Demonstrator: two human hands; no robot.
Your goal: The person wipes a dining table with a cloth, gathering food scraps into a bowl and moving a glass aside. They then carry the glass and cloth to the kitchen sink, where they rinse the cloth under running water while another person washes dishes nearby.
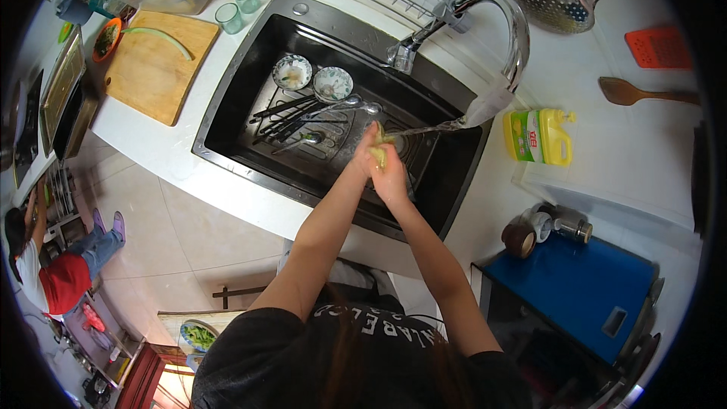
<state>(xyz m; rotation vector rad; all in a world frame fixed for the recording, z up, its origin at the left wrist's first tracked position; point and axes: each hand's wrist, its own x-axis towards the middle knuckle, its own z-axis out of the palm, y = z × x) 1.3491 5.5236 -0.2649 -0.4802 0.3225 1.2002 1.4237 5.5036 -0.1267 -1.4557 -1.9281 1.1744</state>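
Observation:
Water runs from the chrome faucet [519,40] onto a yellowish cloth or sponge [379,153] squeezed between my two hands over the dark sink [431,193]. My left hand [365,150] closes on its left side, and my right hand [391,173] presses from the right. Left of them, on the sink's bottom, two patterned bowls [292,72] [333,84] stand side by side. Below the bowls lie several dark chopsticks [284,119] and some metal spoons [311,137].
Left of the sink are a wooden cutting board [162,74] and two green glasses [229,17]. A yellow detergent jug [537,136] stands at the right, above a blue-topped surface [579,284]. Another person [62,278] stands at the far left.

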